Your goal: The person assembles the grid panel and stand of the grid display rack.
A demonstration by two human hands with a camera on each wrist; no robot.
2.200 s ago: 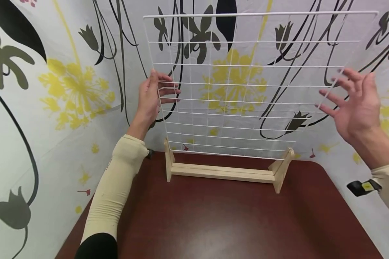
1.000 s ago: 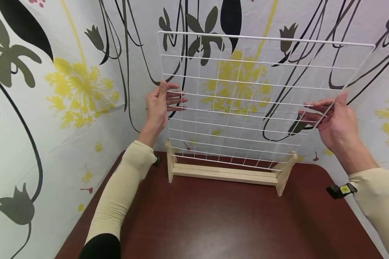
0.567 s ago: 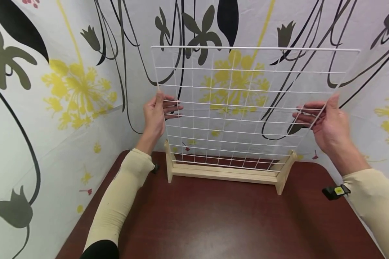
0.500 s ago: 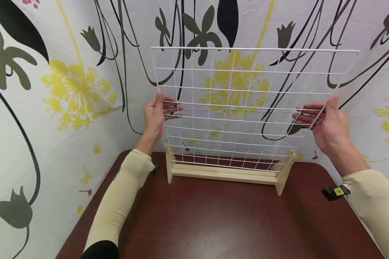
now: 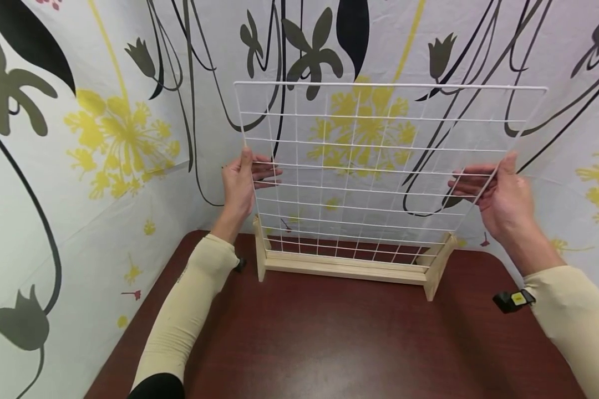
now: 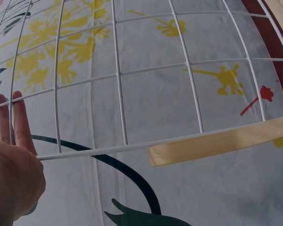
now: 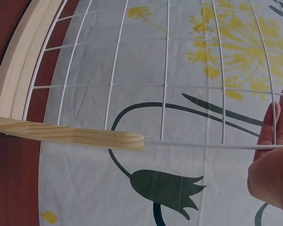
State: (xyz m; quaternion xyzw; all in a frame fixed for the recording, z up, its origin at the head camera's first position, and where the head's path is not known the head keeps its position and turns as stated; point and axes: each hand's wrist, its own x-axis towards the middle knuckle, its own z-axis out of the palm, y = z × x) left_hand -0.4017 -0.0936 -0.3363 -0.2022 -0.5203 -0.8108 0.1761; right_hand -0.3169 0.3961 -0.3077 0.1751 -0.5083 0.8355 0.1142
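A white wire grid panel (image 5: 389,85) stands upright, leaning back, with its lower end between the side pieces of a light wooden stand (image 5: 344,268). My left hand (image 5: 238,183) grips the panel's left edge, thumb in front and fingers behind the wires. On the opposite edge, my right hand (image 5: 510,202) holds the panel the same way. In the left wrist view, the stand's side piece (image 6: 217,144) overlaps the panel's edge wire, away from the fingers (image 6: 22,125). The right wrist view shows the other side piece (image 7: 80,133) along the panel's edge.
The stand rests toward the back of a dark red-brown table (image 5: 349,338). Behind and to the left hangs a white sheet (image 5: 105,227) printed with yellow, grey and black flowers. A small black device (image 5: 514,301) is strapped at the right wrist.
My right hand has come in from beside the panel and taken hold of its right edge. The panel has moved down between the stand's side pieces, both hands lowering with it.
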